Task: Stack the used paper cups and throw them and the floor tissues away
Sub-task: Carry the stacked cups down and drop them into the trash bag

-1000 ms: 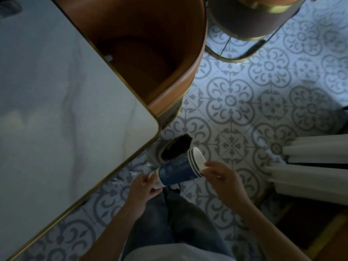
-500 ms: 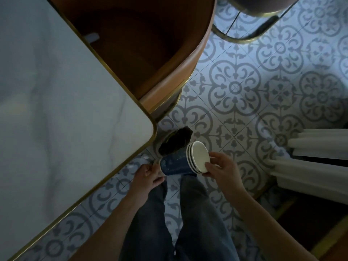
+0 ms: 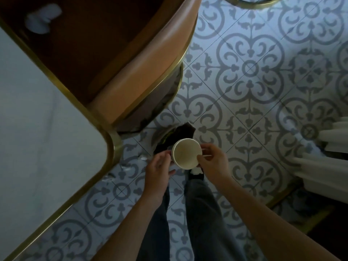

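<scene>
I look straight down into the stack of paper cups (image 3: 186,153), its white mouth facing me, held above the patterned floor. My left hand (image 3: 160,167) grips the stack from the left side and underneath. My right hand (image 3: 211,162) pinches the rim on the right, fingers curled on the edge. A crumpled white tissue (image 3: 43,18) lies on the seat of the orange chair at the top left. Small pale scraps (image 3: 130,167) lie on the floor tiles beside the table corner.
The white marble table (image 3: 37,132) with a gold edge fills the left. The orange chair (image 3: 143,68) stands close ahead of me. A dark shoe (image 3: 175,137) shows under the cups. White curtain folds (image 3: 327,147) hang at the right. Patterned tiles (image 3: 250,68) stretch ahead.
The cup stack has tipped from lying sideways to mouth-up toward me. My view has dropped closer to the floor and chair, and both hands stayed on the stack.
</scene>
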`<state>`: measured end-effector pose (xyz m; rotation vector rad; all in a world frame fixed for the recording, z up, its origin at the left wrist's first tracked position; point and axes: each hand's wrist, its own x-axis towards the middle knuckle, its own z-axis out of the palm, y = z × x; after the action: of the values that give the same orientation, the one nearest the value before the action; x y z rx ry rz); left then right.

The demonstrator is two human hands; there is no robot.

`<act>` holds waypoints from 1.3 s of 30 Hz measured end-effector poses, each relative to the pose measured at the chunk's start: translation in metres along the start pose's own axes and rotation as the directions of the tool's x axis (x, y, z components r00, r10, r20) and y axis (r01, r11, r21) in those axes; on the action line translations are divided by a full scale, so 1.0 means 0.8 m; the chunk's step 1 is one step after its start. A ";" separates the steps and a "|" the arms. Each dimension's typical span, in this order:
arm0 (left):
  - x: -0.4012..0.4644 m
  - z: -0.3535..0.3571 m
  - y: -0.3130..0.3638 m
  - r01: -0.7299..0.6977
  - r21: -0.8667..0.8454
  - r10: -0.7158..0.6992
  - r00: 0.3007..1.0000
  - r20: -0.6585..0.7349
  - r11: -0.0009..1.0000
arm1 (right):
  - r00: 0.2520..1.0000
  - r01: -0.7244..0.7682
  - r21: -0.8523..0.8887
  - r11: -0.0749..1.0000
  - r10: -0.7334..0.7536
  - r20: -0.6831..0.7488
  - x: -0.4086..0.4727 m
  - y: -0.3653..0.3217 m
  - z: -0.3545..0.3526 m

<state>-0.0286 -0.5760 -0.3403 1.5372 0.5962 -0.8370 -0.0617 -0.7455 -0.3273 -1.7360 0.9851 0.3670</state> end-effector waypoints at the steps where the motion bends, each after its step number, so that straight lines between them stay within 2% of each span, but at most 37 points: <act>1: 0.011 0.006 -0.004 0.016 0.001 -0.016 1.000 -0.002 1.000 | 1.000 -0.002 -0.001 1.000 0.002 -0.008 0.014 0.008 0.006; 10: 0.122 0.031 -0.036 0.126 0.063 -0.125 0.992 -0.026 0.990 | 0.998 -0.064 0.027 0.998 0.064 0.013 0.122 0.083 0.053; 19: 0.229 0.053 -0.056 0.129 0.212 -0.129 0.992 -0.013 0.969 | 0.987 -0.161 0.052 0.986 0.159 0.033 0.222 0.137 0.077; 29: 0.277 0.080 -0.080 0.137 0.262 -0.140 0.990 -0.007 0.955 | 0.995 -0.043 -0.036 0.998 0.046 0.088 0.259 0.158 0.081; 36: 0.273 0.088 -0.085 0.117 0.293 -0.123 0.992 0.004 0.949 | 0.993 -0.044 -0.069 0.997 0.051 0.104 0.258 0.159 0.072; 39: 0.267 0.091 -0.087 0.141 0.277 -0.146 0.989 -0.001 0.950 | 0.985 -0.033 -0.126 0.991 0.053 0.162 0.255 0.160 0.069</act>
<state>0.0347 -0.6580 -0.5525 1.7514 0.6004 -1.0819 -0.0223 -0.7980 -0.5654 -1.7654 0.8966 0.6007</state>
